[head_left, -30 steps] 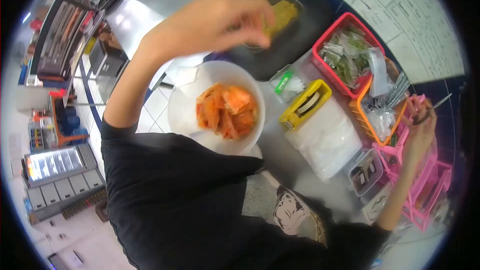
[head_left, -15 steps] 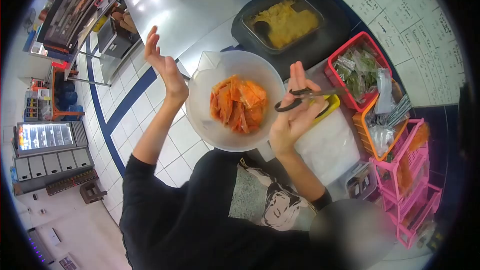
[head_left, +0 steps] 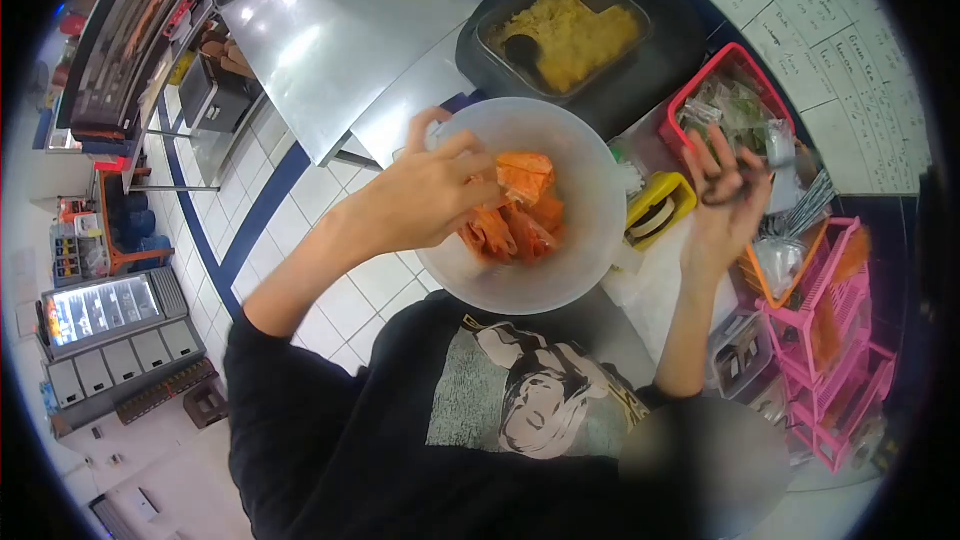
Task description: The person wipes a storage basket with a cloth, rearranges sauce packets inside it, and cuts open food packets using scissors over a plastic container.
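Note:
A large translucent plastic bowl (head_left: 590, 260) sits in front of my body, with several orange packets (head_left: 535, 225) of clear plastic heaped inside. My left hand (head_left: 435, 185) reaches over the bowl's left side, fingers curled down against the packets; its fingertips appear closed on one, partly hidden by the hand. To the right of the bowl, my right hand (head_left: 725, 200) is raised, palm up, with black-handled scissors (head_left: 718, 190) hooked on its fingers. Motion smears the scissors, and their blades are hard to make out.
Behind the bowl, a tray of yellow food (head_left: 575, 35) rests on a black surface. At right are a yellow container (head_left: 660, 210), a red basket (head_left: 730, 60) of packets, an orange basket (head_left: 770, 290) and a pink rack (head_left: 825, 340). A steel table (head_left: 360, 20) stands at back left.
My left hand has come down from its raised, open position onto the packets. My right hand has moved right with the scissors. The bowl has shifted right.

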Motion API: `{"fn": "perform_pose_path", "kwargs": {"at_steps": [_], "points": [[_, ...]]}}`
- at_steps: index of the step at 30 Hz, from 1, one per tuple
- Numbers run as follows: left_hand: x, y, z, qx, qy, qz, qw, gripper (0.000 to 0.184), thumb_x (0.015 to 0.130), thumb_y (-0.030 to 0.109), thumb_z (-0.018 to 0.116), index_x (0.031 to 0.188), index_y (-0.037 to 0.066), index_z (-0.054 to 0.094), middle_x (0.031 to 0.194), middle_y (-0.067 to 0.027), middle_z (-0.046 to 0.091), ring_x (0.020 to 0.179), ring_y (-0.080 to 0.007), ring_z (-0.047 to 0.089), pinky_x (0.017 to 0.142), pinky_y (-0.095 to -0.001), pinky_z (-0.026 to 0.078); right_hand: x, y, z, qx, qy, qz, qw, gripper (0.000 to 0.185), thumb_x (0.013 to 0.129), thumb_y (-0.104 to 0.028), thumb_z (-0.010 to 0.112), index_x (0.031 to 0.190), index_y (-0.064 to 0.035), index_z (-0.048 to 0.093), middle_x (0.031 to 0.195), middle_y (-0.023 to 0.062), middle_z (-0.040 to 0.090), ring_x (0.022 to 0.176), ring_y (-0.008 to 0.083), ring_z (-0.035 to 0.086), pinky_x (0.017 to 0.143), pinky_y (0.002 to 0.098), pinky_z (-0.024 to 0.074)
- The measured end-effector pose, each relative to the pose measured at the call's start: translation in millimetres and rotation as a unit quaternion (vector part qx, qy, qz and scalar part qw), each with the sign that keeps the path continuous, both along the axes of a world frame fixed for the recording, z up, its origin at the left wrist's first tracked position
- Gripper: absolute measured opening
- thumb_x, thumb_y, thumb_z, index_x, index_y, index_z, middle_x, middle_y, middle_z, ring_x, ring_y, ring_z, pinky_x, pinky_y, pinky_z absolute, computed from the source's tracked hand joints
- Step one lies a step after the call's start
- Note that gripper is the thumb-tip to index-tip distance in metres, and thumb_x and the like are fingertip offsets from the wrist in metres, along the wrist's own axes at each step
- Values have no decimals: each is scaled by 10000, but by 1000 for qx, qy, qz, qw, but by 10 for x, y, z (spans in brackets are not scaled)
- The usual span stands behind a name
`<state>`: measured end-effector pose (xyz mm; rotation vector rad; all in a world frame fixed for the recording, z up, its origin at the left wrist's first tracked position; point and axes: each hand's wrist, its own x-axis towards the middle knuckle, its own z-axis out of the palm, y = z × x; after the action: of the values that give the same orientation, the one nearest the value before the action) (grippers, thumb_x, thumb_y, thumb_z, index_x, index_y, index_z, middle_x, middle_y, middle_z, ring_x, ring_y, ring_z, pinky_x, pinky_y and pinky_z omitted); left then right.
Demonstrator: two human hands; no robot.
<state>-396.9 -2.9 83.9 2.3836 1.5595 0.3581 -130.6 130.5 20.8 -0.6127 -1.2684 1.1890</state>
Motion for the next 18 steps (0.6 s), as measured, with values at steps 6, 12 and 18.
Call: {"fn": "perform_pose_path", "kwargs": {"at_steps": [6, 12, 18], "points": [[63, 216, -282, -27, 351, -244, 904, 90, 707, 146, 612, 761, 178, 677, 996, 16, 559, 1056, -167, 456, 994, -482, 252, 597, -507, -252, -116, 0, -147, 982, 407, 932, -308, 471, 1188, -35, 312, 1210, 304, 472, 1045, 375, 558, 872, 453, 474], [120, 347, -439, -8, 390, -336, 857, 82, 710, 200, 618, 665, 202, 687, 973, 16, 524, 1053, -152, 426, 955, -436, 297, 801, -712, -306, -149, 16, -205, 967, 365, 944, -290, 450, 1186, -52, 316, 1212, 286, 481, 1032, 367, 564, 843, 449, 484], [90, 387, -479, -6, 384, -411, 827, 43, 679, 242, 652, 681, 227, 692, 945, 10, 495, 1041, -149, 420, 875, -387, 314, 786, -734, -305, -155, 27, -224, 962, 347, 947, -297, 441, 1174, -57, 332, 1210, 283, 486, 1015, 359, 575, 835, 434, 483]]}}
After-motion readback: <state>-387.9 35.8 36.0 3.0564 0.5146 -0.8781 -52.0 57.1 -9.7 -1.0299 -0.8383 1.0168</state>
